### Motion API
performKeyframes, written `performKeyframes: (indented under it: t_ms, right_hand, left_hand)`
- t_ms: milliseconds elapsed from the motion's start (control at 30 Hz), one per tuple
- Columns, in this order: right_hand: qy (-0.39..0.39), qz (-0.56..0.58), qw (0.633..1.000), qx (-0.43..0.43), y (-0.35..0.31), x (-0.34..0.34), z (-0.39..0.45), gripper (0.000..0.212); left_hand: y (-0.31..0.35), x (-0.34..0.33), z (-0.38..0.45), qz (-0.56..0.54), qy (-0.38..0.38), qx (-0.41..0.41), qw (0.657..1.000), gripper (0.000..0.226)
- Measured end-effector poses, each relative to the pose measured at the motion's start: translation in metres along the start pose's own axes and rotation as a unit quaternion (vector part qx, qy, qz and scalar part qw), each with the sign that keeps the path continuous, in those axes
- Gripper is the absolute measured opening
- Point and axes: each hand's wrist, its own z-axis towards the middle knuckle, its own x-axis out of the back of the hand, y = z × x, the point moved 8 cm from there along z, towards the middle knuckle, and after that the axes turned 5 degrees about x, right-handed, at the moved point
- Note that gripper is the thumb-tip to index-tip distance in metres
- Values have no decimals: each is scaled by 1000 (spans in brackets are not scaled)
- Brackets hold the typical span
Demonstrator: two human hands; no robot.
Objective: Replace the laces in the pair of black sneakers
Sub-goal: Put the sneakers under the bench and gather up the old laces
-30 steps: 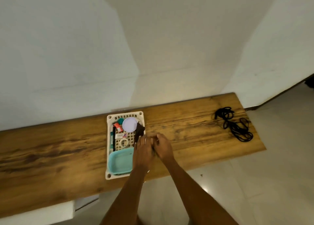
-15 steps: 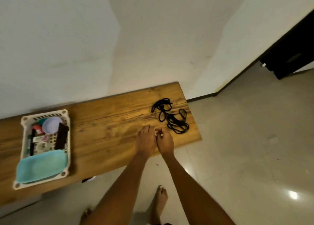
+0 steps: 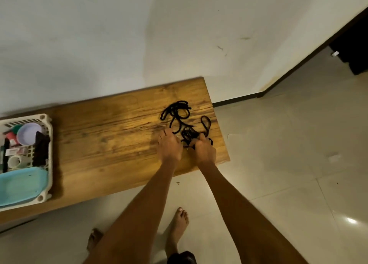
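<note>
A tangle of black laces [image 3: 179, 116] lies on the right end of the wooden bench [image 3: 111, 144]. My right hand [image 3: 205, 151] is at the near side of the tangle, its fingers curled round a bunch of the laces. Just left of it, my left hand [image 3: 169, 147] rests on the wood with its fingers stretched forward, touching the edge of the tangle. No sneakers can be made out on the bench.
A white plastic basket [image 3: 48, 136] with a teal lid, a round lilac lid, tape and small items stands at the bench's left end. My bare feet [image 3: 179, 224] stand on the tiled floor. A dark doorway [image 3: 352, 50] opens at the right.
The view swung right, away from the basket. Both hands moved along the bench to the laces, and my right hand took hold of them.
</note>
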Motion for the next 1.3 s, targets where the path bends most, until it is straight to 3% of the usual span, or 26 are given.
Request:
performKeyframes:
  t_ms: [133,233,367,533,633,667,800,967,1167,1300]
  right_hand:
    - [81,140,987,9,-15,32,-15,15]
    - [146,252,956,27,-44,86,-36,11]
    - [164,343,922,72,-93,180,-73,4]
    - [186,524,828,73,-150,299,-137,7]
    - [141,657,738,61,-187,346,-169,8]
    - [131,672,726,69,-201,361,-182,8]
    - [127,623,761,128,-248,411,-213,10]
    - [138,615,751,197,-288,450,-244,13]
    - [185,541,801,176,-297,461,-259,20]
    - [190,549,783,223,-298,474,-263,26]
  left_hand:
    - [11,22,-10,-49,-25,-31,998,27]
    - [36,78,-22,-150,-20,-76,986,22]
    - [72,171,-49,-257,-35,-139,956,22]
    - [110,300,-100,-363,-34,-178,914,12]
    - [130,362,-128,-421,-57,-187,886,16]
    - [136,383,-140,-418,-57,-201,884,16]
    - [154,445,-172,-420,-69,-247,871,9]
    - [171,490,-199,-421,-108,-290,853,24]
    - [182,518,-206,-411,-86,-296,858,27]
    - [196,531,-209,-367,-95,-327,866,15]
